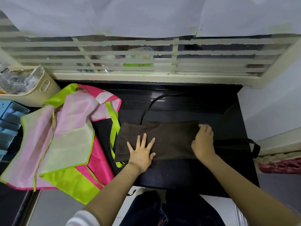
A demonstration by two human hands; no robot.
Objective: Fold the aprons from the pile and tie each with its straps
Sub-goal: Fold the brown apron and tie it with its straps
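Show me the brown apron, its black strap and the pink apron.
brown apron (171, 139): head view, middle of folded cloth.
black strap (147, 109): head view, curved run above apron.
pink apron (71, 144): head view, pale pocket panel.

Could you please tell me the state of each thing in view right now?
brown apron: folded flat, not yet tied.
straps: loose, untied.
pink and green aprons: unfolded, spread out.
left hand: flat, pressing the brown apron.
right hand: fingers curled on its right edge.
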